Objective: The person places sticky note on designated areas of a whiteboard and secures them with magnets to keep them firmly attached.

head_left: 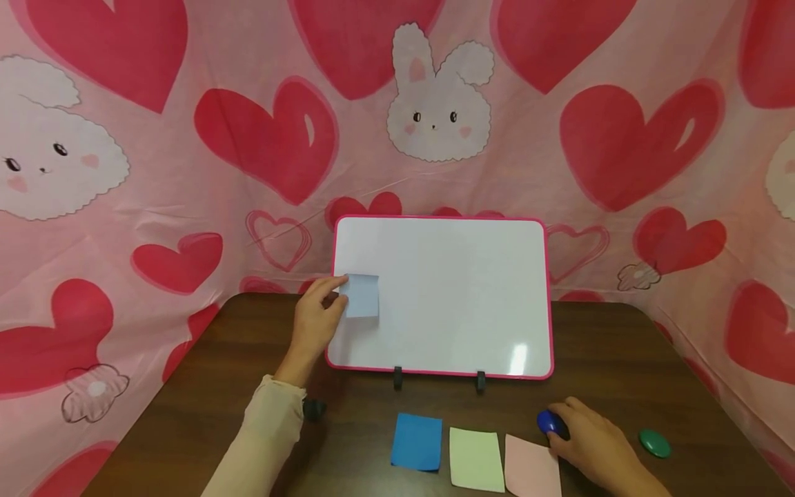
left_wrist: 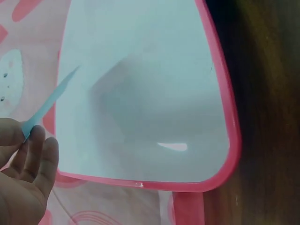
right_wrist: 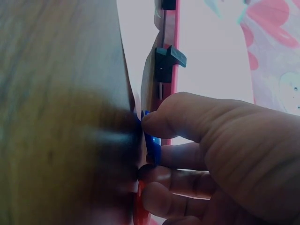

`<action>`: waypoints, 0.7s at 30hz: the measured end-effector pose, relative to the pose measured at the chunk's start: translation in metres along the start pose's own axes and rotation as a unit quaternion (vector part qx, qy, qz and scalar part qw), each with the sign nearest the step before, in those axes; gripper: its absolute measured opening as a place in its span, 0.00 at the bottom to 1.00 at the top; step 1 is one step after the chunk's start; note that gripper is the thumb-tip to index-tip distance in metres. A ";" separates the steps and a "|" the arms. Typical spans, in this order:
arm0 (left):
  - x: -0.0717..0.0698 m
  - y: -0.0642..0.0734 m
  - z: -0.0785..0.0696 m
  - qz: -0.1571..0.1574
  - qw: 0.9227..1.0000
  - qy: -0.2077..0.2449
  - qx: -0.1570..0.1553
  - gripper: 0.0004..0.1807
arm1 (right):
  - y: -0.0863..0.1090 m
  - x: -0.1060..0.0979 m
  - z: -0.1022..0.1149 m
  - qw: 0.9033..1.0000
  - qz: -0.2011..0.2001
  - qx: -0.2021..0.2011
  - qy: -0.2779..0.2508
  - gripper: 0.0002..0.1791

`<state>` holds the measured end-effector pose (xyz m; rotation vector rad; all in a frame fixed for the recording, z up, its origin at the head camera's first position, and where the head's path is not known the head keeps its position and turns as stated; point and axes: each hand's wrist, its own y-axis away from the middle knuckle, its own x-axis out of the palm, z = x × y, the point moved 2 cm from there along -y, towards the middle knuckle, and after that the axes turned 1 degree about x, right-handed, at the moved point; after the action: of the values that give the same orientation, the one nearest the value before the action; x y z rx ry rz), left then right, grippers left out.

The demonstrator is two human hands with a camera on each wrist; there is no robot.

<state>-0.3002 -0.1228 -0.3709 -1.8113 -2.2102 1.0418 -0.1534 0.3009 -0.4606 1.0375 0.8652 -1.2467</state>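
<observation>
My left hand [head_left: 315, 321] pinches a light blue paper note [head_left: 363, 297] by its left edge, between thumb and fingers. The note hangs before the left part of an upright whiteboard [head_left: 459, 290] with a pink frame. Seen from the left wrist, the note [left_wrist: 51, 101] stands nearly edge-on and its shadow falls on the board. At the table's right, my right hand [head_left: 590, 445] holds a blue round magnet [head_left: 548, 422] by its rim, low over the tabletop. Below that blue magnet [right_wrist: 154, 145], the right wrist view has a red round magnet [right_wrist: 140, 206] near the other fingertips.
In front of the board lie a dark blue note [head_left: 417, 442], a light green note [head_left: 476, 459] and a pink note [head_left: 532, 466]. A green magnet [head_left: 655, 443] sits right of my right hand. Black clips [head_left: 398, 377] support the board's lower edge. A heart-patterned cloth [head_left: 267, 138] surrounds the table.
</observation>
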 end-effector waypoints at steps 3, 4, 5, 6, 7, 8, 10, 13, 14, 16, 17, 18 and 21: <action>0.002 -0.005 0.003 0.005 1.000 0.000 -0.006 0.18 | 0.001 0.001 -0.001 1.000 -0.002 -0.004 -0.004 0.29; 0.002 -0.007 0.003 0.006 1.000 0.002 -0.008 0.17 | 0.001 0.001 -0.001 1.000 -0.003 -0.004 -0.005 0.28; 0.003 -0.009 0.004 0.007 1.000 0.005 -0.009 0.17 | 0.001 0.001 0.000 1.000 -0.003 -0.004 -0.004 0.28; 0.004 -0.011 0.004 0.007 1.000 0.007 -0.012 0.16 | 0.001 0.001 0.000 1.000 -0.004 -0.004 -0.004 0.28; 0.004 -0.013 0.005 0.006 1.000 0.010 -0.015 0.16 | 0.001 0.001 0.000 1.000 -0.004 -0.004 -0.003 0.28; 0.004 -0.015 0.005 0.004 1.000 0.010 -0.018 0.16 | 0.001 0.000 0.001 1.000 -0.004 -0.001 -0.004 0.27; 0.005 -0.018 0.006 0.001 1.000 0.004 -0.026 0.16 | 0.001 0.001 0.001 1.000 -0.004 -0.001 -0.005 0.27; 0.006 -0.022 0.007 -0.002 0.999 -0.022 -0.029 0.12 | 0.002 0.001 0.002 1.000 -0.007 -0.006 -0.010 0.27; 0.007 -0.024 0.007 -0.004 0.999 -0.031 -0.025 0.11 | 0.003 0.001 0.002 1.000 -0.009 -0.009 -0.011 0.27; 0.009 -0.028 0.006 -0.006 0.999 -0.042 -0.016 0.08 | 0.003 0.001 0.001 1.000 -0.012 -0.011 -0.012 0.27; 0.011 -0.029 0.006 -0.010 0.999 -0.043 -0.009 0.07 | 0.004 0.001 0.001 1.000 -0.013 -0.011 -0.012 0.27; 0.012 -0.031 0.006 -0.011 0.999 -0.042 -0.007 0.07 | 0.004 0.000 0.002 1.000 -0.013 -0.009 -0.012 0.27; 0.017 -0.036 0.007 -0.023 0.999 -0.029 -0.003 0.07 | 0.004 0.000 0.000 1.000 -0.009 -0.005 -0.011 0.27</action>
<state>-0.3382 -0.1123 -0.3616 -1.7449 -2.2800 1.0929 -0.1495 0.3007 -0.4598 1.0091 0.8649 -1.2662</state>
